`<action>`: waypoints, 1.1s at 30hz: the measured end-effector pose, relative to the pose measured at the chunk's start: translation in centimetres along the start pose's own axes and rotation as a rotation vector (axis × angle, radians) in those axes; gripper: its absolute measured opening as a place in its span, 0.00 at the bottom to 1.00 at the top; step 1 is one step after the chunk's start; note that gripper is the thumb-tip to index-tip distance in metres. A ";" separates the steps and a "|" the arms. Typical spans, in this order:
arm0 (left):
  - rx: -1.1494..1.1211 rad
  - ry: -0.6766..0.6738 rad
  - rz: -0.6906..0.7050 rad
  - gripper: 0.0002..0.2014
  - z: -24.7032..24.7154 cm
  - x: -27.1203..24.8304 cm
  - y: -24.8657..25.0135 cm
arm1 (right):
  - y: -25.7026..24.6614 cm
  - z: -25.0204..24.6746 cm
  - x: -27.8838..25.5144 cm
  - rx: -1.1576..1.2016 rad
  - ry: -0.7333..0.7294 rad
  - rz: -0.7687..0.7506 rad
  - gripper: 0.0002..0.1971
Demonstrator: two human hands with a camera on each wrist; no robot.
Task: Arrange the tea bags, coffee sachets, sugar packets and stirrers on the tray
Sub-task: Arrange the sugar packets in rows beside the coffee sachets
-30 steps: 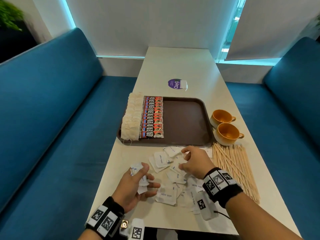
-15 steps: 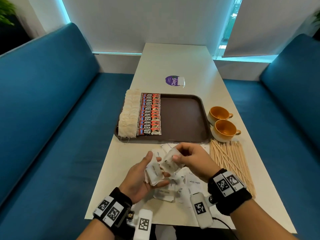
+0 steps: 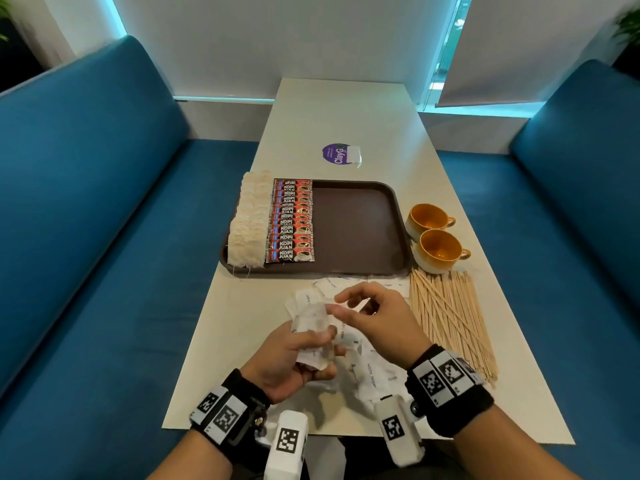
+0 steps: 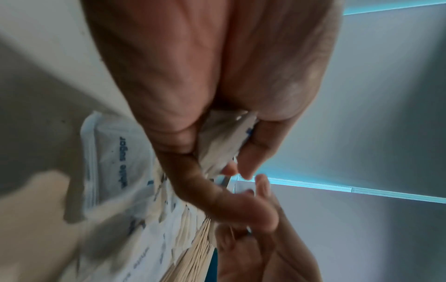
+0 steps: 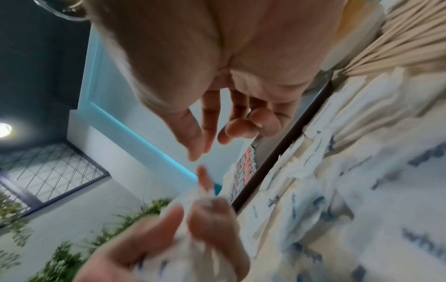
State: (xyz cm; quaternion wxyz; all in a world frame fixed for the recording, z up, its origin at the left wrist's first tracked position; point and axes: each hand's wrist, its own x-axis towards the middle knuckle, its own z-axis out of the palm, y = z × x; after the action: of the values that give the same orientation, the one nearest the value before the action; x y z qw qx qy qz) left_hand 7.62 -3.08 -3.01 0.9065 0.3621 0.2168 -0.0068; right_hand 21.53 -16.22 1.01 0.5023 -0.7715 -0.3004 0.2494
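My left hand (image 3: pixel 298 353) grips a small stack of white sugar packets (image 3: pixel 309 321) above the near table; its curled fingers (image 4: pixel 251 208) clamp the same stack (image 4: pixel 224 137) in the left wrist view. Just right of the stack, my right hand (image 3: pixel 341 306) hovers with relaxed, spread fingers (image 5: pixel 193 137) and holds nothing. More sugar packets (image 3: pixel 372 374) lie loose beneath both hands. The brown tray (image 3: pixel 356 230) holds a column of tea bags (image 3: pixel 251 220) on its left and a column of red coffee sachets (image 3: pixel 292 221) beside them. Wooden stirrers (image 3: pixel 450 320) lie in a pile at the right.
Two orange-lined cups (image 3: pixel 438 251) stand right of the tray, just beyond the stirrers. A purple sticker (image 3: pixel 337 154) marks the table (image 3: pixel 346 112) beyond the tray. Blue benches (image 3: pixel 86 202) flank the table on both sides.
My right hand picked a sugar packet off the table, brought it to the stack in my left hand and let go. Both hands rose slightly from the table.
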 end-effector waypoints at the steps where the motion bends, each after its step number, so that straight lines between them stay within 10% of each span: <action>1: 0.018 0.011 0.028 0.22 -0.2 -0.1 0.2 | 0.1 -0.5 -0.1 -0.015 0.024 0.012 0.05; 12: 1.313 0.343 0.163 0.13 -2.7 -1.2 1.7 | 3.7 -4.5 -3.3 -0.352 -0.126 0.188 0.16; 16: 1.447 0.287 0.148 0.16 -1.2 -1.1 0.2 | 4.6 -2.7 -4.4 -0.571 -0.272 0.150 0.29; 22: 1.569 0.284 0.041 0.31 -1.1 -0.4 -0.8 | 4.8 -1.8 -4.2 -0.617 -0.264 0.120 0.19; 33: 1.481 0.195 0.031 0.11 -2.3 -0.8 1.0 | 5.2 -5.5 -3.3 -0.165 -0.105 0.196 0.10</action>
State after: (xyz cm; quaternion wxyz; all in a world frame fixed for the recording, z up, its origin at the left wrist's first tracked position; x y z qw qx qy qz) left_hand 6.17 -0.90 -3.54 0.4021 0.8799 0.2298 -0.1062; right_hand 24.10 -23.64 -1.52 0.3939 -0.8217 -0.2689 0.3118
